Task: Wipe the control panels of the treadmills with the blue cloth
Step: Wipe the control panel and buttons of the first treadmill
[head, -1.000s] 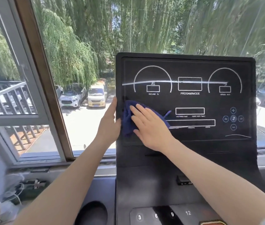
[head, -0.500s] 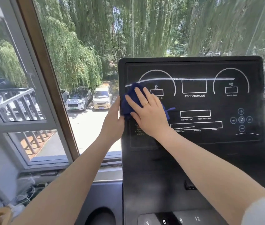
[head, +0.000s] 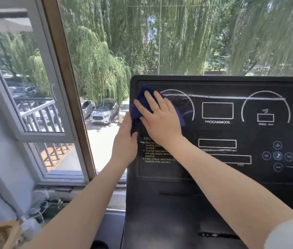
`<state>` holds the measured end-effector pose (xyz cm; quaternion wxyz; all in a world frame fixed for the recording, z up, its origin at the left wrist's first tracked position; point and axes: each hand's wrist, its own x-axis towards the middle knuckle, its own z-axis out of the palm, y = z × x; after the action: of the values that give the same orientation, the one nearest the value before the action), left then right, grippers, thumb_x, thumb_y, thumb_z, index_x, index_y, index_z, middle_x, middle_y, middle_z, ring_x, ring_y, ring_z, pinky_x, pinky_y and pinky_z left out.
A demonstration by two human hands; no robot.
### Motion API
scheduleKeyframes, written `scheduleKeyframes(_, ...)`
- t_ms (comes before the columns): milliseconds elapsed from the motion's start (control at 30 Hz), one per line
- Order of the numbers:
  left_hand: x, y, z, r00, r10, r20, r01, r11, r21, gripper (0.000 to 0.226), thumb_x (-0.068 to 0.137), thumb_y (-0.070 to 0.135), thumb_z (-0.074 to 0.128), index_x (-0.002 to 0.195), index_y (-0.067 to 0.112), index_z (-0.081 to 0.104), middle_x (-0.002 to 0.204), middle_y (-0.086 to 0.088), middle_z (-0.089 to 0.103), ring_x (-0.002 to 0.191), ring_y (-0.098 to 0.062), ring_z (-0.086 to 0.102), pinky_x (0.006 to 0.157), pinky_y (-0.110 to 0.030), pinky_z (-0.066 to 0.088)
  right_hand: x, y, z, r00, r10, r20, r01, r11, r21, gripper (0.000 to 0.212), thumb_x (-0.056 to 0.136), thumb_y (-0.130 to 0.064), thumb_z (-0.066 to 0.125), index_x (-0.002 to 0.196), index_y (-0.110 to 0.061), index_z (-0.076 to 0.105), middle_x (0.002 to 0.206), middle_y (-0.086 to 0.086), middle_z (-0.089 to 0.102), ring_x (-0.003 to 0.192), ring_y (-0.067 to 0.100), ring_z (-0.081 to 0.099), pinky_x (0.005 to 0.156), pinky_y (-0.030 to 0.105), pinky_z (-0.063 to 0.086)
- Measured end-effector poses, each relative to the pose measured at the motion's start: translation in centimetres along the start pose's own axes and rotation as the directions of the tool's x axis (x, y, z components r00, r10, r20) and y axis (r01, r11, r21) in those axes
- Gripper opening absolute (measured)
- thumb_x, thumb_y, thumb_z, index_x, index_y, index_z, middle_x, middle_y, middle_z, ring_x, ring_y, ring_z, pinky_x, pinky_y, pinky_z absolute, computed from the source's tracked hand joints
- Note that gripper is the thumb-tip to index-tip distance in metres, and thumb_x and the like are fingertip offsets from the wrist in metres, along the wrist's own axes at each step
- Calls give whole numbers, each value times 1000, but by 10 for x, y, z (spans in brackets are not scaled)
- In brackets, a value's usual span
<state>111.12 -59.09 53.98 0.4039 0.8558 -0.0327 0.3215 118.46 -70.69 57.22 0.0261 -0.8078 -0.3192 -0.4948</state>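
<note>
My right hand [head: 160, 121] lies flat, fingers spread, pressing the cloth [head: 143, 101] against the panel [head: 231, 133] at its upper left corner; my left hand [head: 126, 144] clasps the panel's left edge. The cloth looks soft, light and bunchy, so palm pressure should hold it better than pinching.

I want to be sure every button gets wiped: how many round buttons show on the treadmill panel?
5, clustered at the control panel's lower right: top, left, centre, right, bottom. The right hand and arm may hide others.
</note>
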Motion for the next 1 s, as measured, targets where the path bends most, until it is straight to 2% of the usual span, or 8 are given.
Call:
scheduleKeyframes(100, -2, 4, 1, 997, -72, -29, 71, 997, -29, 61, 94, 0, 35, 148, 23, 18, 152, 4, 28, 137, -15, 29, 112, -27, 24, 11, 27, -7, 999, -50, 9, 50, 999, -19, 44, 91, -36, 39, 131, -26, 54, 138, 11, 49, 127, 32, 45, 102, 45, 35)
scheduleKeyframes(267, -3, 7, -2, 995, -81, -56, 81, 997, -12, 58, 94, -1, 36, 145, 25, 28, 136, 16, 39, 121, -5, 41, 92, -3, 26, 30, 16, -1, 963, 265, -54, -261, 963, 71, 46, 91, -28, 52, 137, -23, 48, 145, 15, 40, 134, 37, 33, 107, 48, 27)
scheduleKeyframes(367, -6, 10, 0, 994, -50, -96, 52, 998, 25, 47, 92, -3, 39, 133, 18, 44, 124, 6, 53, 109, -16, 51, 75, -11, 31, 16, -28, 8, 996, 85, -8, -84, 994, 73, 47, 85, -26, 60, 132, -24, 53, 140, 14, 46, 130, 36, 40, 105, 46, 32)
scheduleKeyframes(500, -11, 10, 1, 996, -65, -58, 69, 995, 77, 48, 95, 3, 36, 141, 15, 33, 139, -2, 45, 124, -21, 44, 90, -17, 32, 12, 2, 1, 999, -44, -4, 44, 995, 92, 43, 84, -23, 63, 127, -21, 58, 136, 15, 51, 125, 36, 47, 102, 47, 37)
scheduleKeyframes(600, -14, 13, 2, 999, -24, -26, 27, 990, 142, 56, 96, 7, 35, 148, 14, 17, 154, -2, 20, 141, -16, 19, 116, -30, 17, 12, 44, -8, 994, 110, -28, -109, 992, 59, 44, 88, -23, 58, 131, -20, 54, 139, 16, 47, 128, 37, 43, 102, 48, 35)
scheduleKeyframes(700, -19, 20, 6, 1000, 27, -8, -24, 969, 246, 57, 97, 10, 36, 148, 9, 11, 157, -1, 4, 143, -12, 2, 109, -12, -3, -2, 87, -21, 941, 335, -49, -333, 942, 51, 44, 93, -28, 41, 135, -17, 50, 142, 19, 43, 130, 41, 37, 103, 51, 33)
scheduleKeyframes(833, -30, 18, 11, 999, 33, 27, -40, 944, 329, 73, 94, 30, 48, 148, 9, 3, 157, -3, -4, 144, -14, -3, 110, -17, -2, -26, 99, -24, 856, 505, -115, -505, 863, 31, 47, 93, -31, 34, 134, -16, 51, 139, 22, 45, 126, 44, 41, 99, 53, 37)
scheduleKeyframes(1000, -34, 24, 19, 999, -19, 32, 8, 956, 295, 103, 80, 43, 67, 147, 7, -4, 156, -6, -10, 143, -15, -7, 110, -19, -4, -52, 45, -18, 990, 135, -44, -133, 991, 33, 47, 91, -35, 37, 132, -21, 53, 141, 15, 45, 129, 38, 41, 103, 48, 33)
